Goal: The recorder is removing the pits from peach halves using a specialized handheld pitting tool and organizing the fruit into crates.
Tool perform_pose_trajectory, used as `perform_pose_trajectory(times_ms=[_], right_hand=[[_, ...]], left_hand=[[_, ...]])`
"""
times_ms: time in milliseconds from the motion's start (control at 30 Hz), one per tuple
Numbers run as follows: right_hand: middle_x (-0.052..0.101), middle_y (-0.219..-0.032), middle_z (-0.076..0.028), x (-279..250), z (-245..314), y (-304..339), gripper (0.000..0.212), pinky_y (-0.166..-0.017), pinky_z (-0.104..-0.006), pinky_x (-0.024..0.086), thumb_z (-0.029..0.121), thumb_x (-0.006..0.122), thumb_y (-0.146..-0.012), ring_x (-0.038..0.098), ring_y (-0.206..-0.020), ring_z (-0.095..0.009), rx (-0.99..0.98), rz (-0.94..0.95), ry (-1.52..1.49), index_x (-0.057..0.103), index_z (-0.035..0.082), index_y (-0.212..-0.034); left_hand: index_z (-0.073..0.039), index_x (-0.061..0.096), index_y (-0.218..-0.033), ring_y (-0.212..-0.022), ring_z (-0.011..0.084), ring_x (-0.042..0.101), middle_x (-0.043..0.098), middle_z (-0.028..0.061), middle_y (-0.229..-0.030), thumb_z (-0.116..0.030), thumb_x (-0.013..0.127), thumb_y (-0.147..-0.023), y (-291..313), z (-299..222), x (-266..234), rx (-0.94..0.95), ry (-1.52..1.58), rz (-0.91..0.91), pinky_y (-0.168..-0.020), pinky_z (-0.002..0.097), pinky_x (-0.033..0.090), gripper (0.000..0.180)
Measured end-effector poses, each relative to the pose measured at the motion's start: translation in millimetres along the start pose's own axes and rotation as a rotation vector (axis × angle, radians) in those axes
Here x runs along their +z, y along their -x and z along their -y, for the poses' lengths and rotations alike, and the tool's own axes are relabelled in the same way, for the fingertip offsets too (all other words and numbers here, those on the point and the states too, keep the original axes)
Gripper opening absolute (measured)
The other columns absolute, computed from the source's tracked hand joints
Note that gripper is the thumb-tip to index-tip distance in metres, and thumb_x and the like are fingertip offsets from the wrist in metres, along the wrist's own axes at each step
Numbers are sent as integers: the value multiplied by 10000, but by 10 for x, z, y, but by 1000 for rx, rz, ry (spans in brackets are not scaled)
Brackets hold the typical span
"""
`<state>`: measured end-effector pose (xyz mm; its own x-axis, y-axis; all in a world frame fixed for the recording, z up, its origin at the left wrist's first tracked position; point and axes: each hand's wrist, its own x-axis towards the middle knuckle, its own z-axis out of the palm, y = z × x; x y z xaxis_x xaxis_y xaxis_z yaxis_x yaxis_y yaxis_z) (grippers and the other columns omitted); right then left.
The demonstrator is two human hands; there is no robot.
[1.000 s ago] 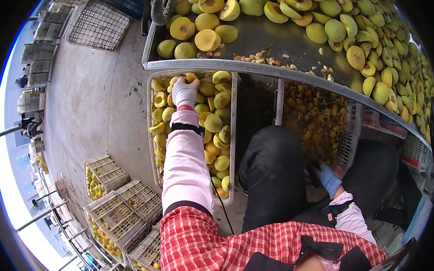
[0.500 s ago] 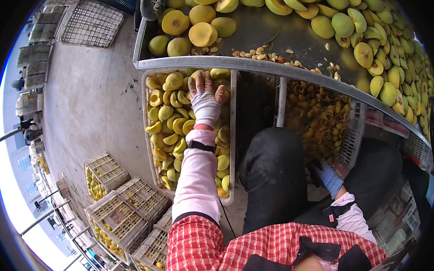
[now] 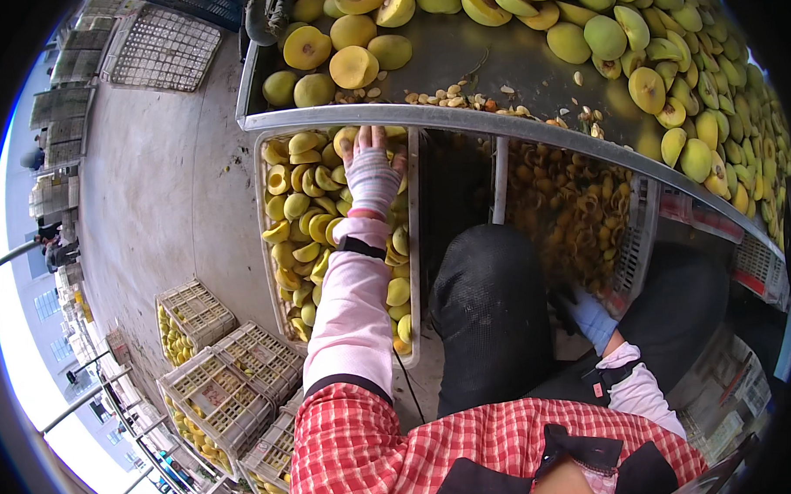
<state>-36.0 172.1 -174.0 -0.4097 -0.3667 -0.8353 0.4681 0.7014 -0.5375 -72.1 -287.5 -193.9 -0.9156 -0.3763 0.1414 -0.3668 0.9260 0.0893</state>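
Head view, left hand (image 3: 373, 174) over fruit crate (image 3: 279, 277), metal table (image 3: 496, 121) above

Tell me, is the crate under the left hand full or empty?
Nearly full. The crate holds yellow fruit halves along its whole length, and the left hand rests on them.

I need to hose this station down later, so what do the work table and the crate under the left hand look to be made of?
The work table looks like bare metal, probably steel: dull grey sheen and a thin folded rim. The crate under the left hand looks like pale moulded plastic, matt, with a thick rounded rim; its walls are mostly hidden by the peach halves filling it.
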Motion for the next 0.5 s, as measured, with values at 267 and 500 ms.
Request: perform_pose_trajectory(times_ms=[267,500], right_hand=[[617,-834,-73,-18,-88,-147,436,-488,-277,442,309,545,-935,554,-591,-120,-10,10,-123,483,71,-1296],[598,-869,-68,-62,-120,-63,353,-528,-282,492,260,561,-929,602,-714,-137,-39,46,-228,513,57,-1214]], left_hand=[[-86,265,-1427,-1348,262,329,389,109,-1420,-478,659,-769,155,23,38,-77,67,-13,-1135,473,172,861],[-13,380,-1367,-1265,347,410,443,169,-1362,-400,636,-826,544,-134,-302,-116,120,-251,-1039,454,344,713]])
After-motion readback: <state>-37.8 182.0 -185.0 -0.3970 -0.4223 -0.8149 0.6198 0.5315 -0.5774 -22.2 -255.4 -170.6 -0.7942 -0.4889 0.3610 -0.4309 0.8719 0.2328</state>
